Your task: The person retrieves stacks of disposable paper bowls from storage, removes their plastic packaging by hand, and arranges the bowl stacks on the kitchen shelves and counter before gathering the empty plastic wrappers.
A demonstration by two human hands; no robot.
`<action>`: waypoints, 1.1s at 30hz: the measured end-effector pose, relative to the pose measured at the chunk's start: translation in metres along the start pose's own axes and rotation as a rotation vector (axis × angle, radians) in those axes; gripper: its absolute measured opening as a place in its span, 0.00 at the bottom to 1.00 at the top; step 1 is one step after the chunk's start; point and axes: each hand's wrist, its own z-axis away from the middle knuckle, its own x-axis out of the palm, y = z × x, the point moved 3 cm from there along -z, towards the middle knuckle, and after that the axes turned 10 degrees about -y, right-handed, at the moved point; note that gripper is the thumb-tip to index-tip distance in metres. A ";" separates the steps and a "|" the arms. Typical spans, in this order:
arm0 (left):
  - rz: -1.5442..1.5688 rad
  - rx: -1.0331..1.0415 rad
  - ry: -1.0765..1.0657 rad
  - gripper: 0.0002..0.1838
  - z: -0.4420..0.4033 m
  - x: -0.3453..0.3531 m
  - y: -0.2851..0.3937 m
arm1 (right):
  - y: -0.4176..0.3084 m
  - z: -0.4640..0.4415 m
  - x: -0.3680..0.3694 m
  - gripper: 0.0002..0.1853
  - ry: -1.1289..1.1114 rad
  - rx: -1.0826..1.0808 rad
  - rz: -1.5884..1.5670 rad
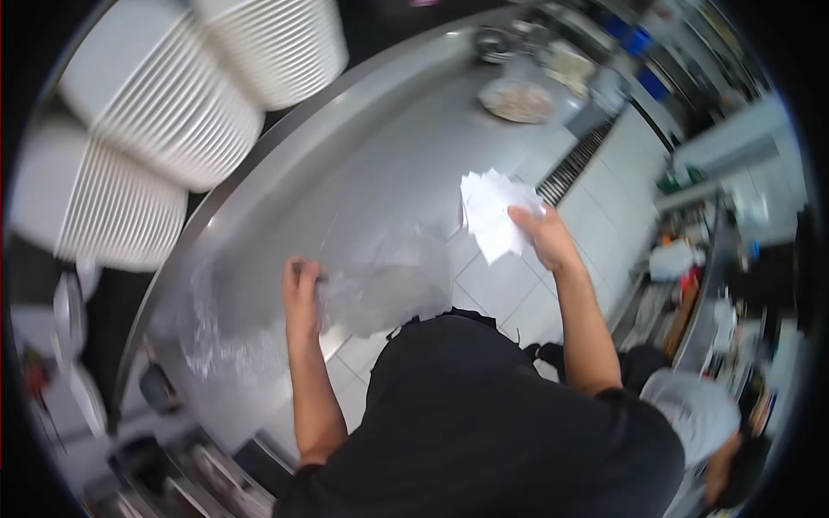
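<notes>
White paper sheets (pixel 494 212), fanned unevenly, are gripped in my right hand (pixel 541 231), with the thumb on top, out over the tiled floor. My left hand (pixel 302 289) is at the near edge of the metal counter (pixel 345 164), its fingers curled by a crumpled clear plastic bag (pixel 376 298). Something small and dark shows at those fingertips, too blurred to name. More clear plastic (pixel 229 345) lies on the counter to the left of this hand.
Stacks of white foam containers (pixel 173 95) stand beyond the counter's rim. A clear bag of pale food (pixel 518 101) and metal bowls (pixel 494 43) sit at the far end. Another person (pixel 691 414) is at the right, near a cluttered worktop (pixel 691 302).
</notes>
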 end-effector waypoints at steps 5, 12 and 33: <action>0.118 0.165 0.070 0.15 0.012 -0.072 0.001 | -0.001 -0.005 0.142 0.24 -0.484 0.034 -0.094; 0.526 0.084 0.374 0.12 0.028 -0.055 -0.002 | -0.024 0.015 0.242 0.18 -0.955 -0.089 0.282; -0.361 0.278 -0.496 0.15 0.011 0.123 0.087 | -0.042 -0.011 0.008 0.22 -0.411 -0.171 0.081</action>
